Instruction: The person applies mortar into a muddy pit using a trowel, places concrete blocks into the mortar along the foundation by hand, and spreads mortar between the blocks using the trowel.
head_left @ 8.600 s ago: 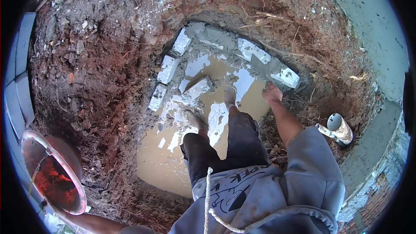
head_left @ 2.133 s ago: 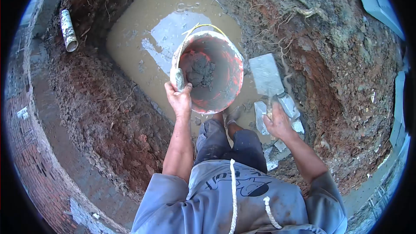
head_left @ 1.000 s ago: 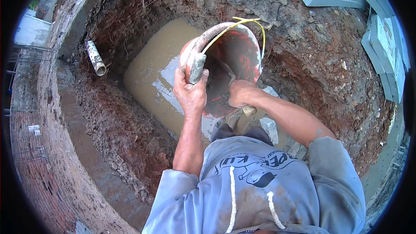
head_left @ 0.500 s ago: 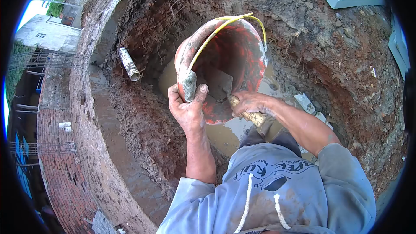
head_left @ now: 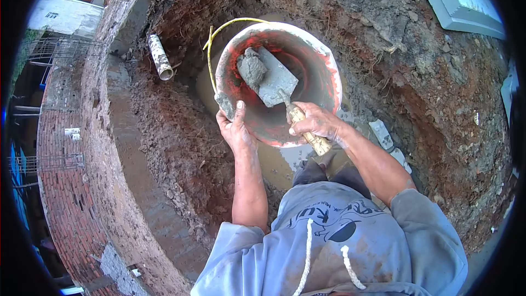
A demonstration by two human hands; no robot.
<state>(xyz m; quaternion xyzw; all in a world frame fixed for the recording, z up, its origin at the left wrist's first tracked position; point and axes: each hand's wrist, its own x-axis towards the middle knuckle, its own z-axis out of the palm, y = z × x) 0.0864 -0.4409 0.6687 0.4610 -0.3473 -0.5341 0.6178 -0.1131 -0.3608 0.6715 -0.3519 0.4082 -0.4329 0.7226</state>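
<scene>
A red bucket (head_left: 327, 57) with a mortar-crusted rim hangs in front of me, its mouth facing up toward me. My left hand (head_left: 238, 131) grips the rim at the lower left, thumb on the near side, beside the handle's crusted end. The yellow bucket handle (head_left: 210, 57) leans over the left side. My right hand (head_left: 315, 123) is wrapped round the pale handle of a trowel (head_left: 279, 83). The trowel's blade lies over the bucket's mouth, and a lump of grey mortar (head_left: 252, 70) sits on its far left part.
I stand in a dug pit with muddy water (head_left: 274, 167) around my legs. A white pipe (head_left: 160, 57) juts from the left bank. A brick wall (head_left: 66, 186) runs along the far left. Pale slabs (head_left: 460, 0) lie at the upper right, and a broken block (head_left: 382, 134) rests at right.
The trowel has come up from inside the bucket, now carrying a lump of mortar. The bucket has tipped more toward me, and its yellow handle has swung to the left.
</scene>
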